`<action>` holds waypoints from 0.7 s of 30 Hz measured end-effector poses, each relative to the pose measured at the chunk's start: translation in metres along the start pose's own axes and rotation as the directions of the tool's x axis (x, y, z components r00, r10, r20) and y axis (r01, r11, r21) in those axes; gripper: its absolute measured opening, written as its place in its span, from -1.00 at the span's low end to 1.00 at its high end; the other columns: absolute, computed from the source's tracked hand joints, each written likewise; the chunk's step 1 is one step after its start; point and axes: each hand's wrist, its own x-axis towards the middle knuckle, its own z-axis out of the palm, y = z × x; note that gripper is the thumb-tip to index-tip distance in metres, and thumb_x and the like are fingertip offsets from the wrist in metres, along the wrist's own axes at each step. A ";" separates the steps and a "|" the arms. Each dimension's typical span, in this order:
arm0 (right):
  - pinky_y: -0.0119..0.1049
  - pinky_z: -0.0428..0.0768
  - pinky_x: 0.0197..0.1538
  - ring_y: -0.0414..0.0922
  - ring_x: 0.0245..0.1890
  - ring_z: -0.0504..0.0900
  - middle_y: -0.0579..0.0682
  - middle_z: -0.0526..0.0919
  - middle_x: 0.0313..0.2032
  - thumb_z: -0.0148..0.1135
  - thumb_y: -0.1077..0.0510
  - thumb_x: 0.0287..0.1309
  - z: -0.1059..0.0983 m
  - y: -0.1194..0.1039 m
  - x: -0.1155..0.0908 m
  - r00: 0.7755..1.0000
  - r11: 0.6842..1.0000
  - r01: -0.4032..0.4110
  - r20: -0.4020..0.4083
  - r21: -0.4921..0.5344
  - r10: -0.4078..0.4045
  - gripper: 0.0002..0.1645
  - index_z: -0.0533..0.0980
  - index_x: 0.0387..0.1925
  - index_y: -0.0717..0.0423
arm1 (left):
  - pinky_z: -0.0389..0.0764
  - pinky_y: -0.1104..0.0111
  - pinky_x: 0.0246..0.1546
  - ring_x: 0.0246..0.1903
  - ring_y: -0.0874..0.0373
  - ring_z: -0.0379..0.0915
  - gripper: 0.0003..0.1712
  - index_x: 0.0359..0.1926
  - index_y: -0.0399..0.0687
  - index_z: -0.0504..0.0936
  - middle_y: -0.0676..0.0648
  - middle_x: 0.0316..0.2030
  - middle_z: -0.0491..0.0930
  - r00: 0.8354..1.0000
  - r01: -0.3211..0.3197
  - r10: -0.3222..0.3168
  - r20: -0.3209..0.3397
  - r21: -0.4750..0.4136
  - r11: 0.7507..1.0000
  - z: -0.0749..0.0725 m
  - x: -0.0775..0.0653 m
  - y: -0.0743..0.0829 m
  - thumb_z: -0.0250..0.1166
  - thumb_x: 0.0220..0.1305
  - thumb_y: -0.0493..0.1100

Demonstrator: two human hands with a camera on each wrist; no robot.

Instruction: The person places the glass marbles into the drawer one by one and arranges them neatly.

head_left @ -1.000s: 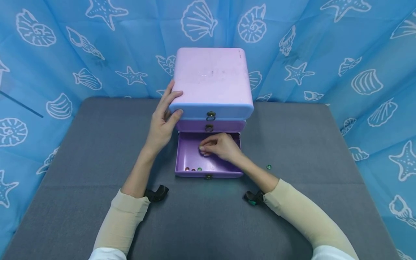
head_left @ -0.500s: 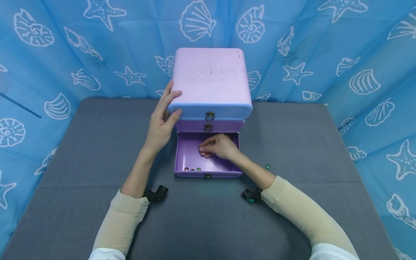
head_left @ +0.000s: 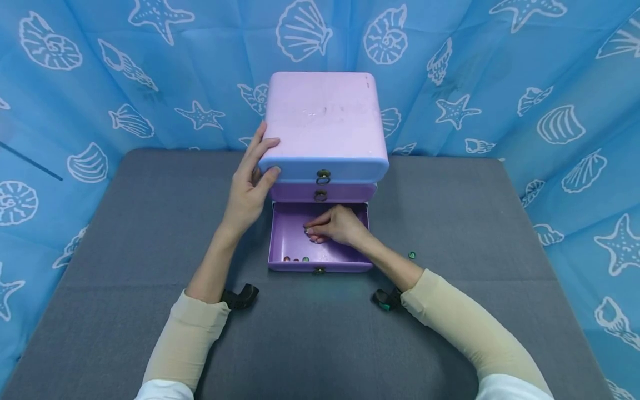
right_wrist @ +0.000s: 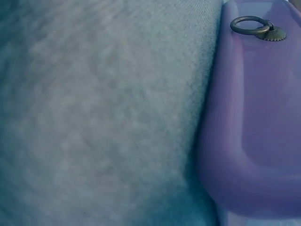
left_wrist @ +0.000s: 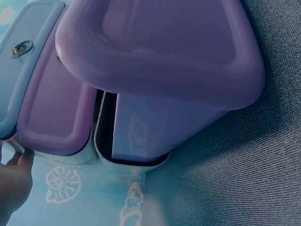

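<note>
A small drawer cabinet [head_left: 325, 119] stands at the back of the table, with a pink top and a blue top drawer. Its lowest purple drawer [head_left: 287, 236] is pulled out. Inside, near the front wall, lie two orange-brown marbles [head_left: 286, 259] and a green marble [head_left: 305, 259]. My right hand [head_left: 342, 226] is over this drawer, fingertips pinching a small marble [head_left: 306, 229] whose colour is hard to tell. My left hand [head_left: 248, 189] rests against the cabinet's left side, thumb at the blue front's edge; part of it shows in the left wrist view.
Another green marble [head_left: 412, 255] lies on the grey tabletop [head_left: 470, 222], right of the drawer. The middle drawer [head_left: 295, 193] is shut. Metal ring pulls [right_wrist: 249, 26] hang on the drawer fronts. Behind stands a blue shell-patterned curtain [head_left: 200, 66].
The right hand's fingers shift slightly around the small marble over the drawer. The left hand keeps its place on the cabinet, and the loose marbles have not moved.
</note>
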 end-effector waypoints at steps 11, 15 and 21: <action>-0.28 0.72 -0.30 -0.11 -0.44 0.77 0.06 0.78 -0.42 0.36 0.29 0.20 -0.001 0.000 -0.002 1.000 1.000 0.005 0.000 0.027 -0.005 -0.75 0.70 -0.08 0.22 | 0.20 0.06 0.42 0.53 0.07 -0.15 -0.52 0.32 -0.42 0.31 -0.27 0.54 -0.09 1.000 -0.003 0.003 -0.003 -0.017 1.000 0.001 0.001 -0.003 0.07 0.41 -0.48; -0.26 0.73 -0.28 -0.09 -0.44 0.77 0.09 0.78 -0.40 0.36 0.29 0.20 -0.002 0.001 -0.003 1.000 0.997 0.018 0.002 0.070 -0.018 -0.76 0.69 -0.08 0.25 | 0.20 0.07 0.42 0.53 0.08 -0.16 -0.51 0.32 -0.42 0.31 -0.26 0.54 -0.08 1.000 0.005 -0.005 -0.002 -0.017 1.000 0.001 0.000 -0.002 0.07 0.41 -0.48; -0.20 0.73 -0.22 -0.03 -0.37 0.78 0.11 0.78 -0.34 0.37 0.25 0.21 -0.009 -0.001 -0.009 0.996 0.990 0.088 0.006 0.112 -0.090 -0.75 0.69 -0.08 0.26 | 0.18 0.12 0.43 0.53 0.10 -0.18 -0.52 0.32 -0.42 0.32 -0.23 0.55 -0.08 1.000 0.019 -0.019 -0.006 -0.019 1.000 0.001 0.000 -0.001 0.07 0.41 -0.47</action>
